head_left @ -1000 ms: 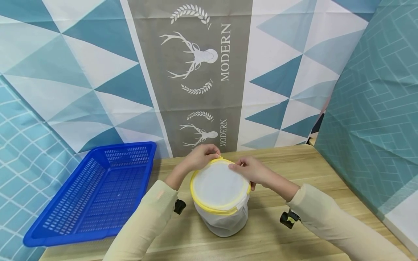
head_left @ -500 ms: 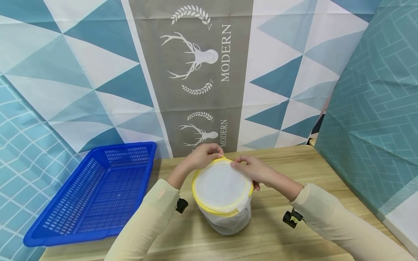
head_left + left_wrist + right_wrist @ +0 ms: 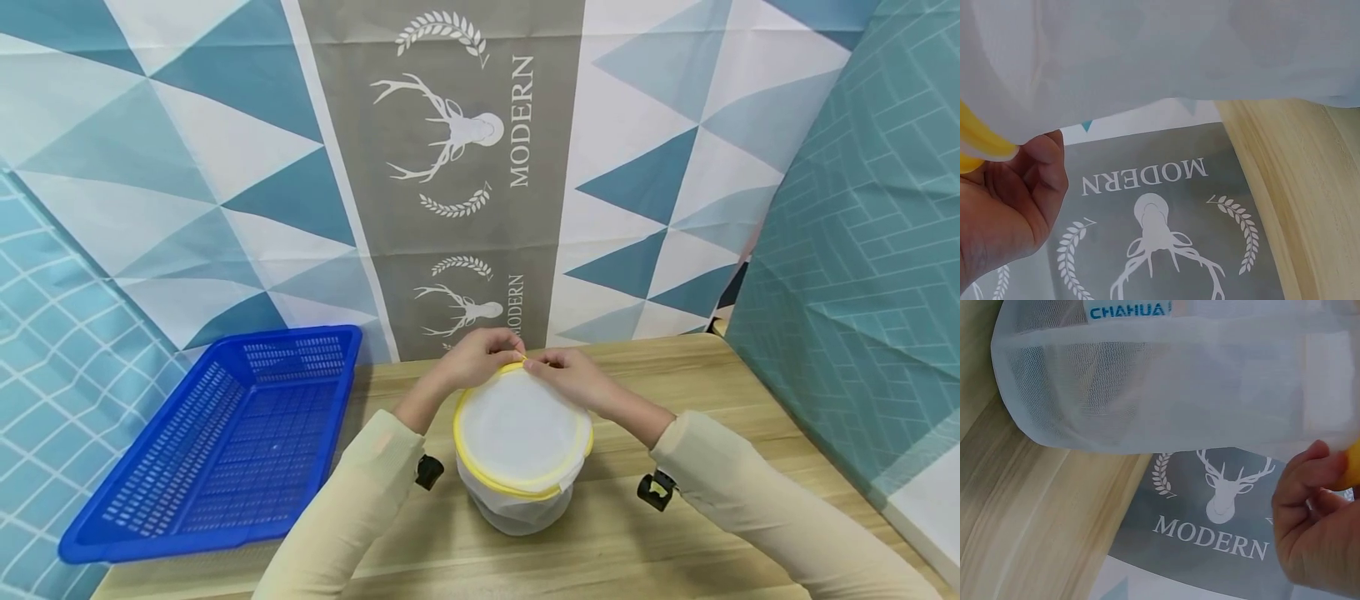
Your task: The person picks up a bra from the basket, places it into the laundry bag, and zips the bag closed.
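A white mesh laundry bag (image 3: pixel 525 429), round and standing on the table, has a yellow rim (image 3: pixel 517 493) around its top. At the far side of that rim my left hand (image 3: pixel 480 360) pinches the yellow edge between thumb and fingers. Close beside it, my right hand (image 3: pixel 573 379) pinches the rim too, the fingertips of both hands almost meeting. In the left wrist view the bag's pale side (image 3: pixel 1160 56) fills the top, with curled fingers at the yellow trim. The right wrist view shows a "CHAHUA" label (image 3: pixel 1127 310) at the mesh. Fingertips partly hide the pinched spot.
A blue plastic basket (image 3: pixel 341 417) with perforated walls stands left of the bag, on the wooden table (image 3: pixel 645 550). Patterned cloth (image 3: pixel 630 175) hangs behind the table, and teal cloth (image 3: pixel 862 275) hangs at the right. Each wrist carries a small black device.
The bag has shifted slightly to the right and away. My left hand has moved right along the rim, and my right hand has moved to the far edge, close to the left fingertips.
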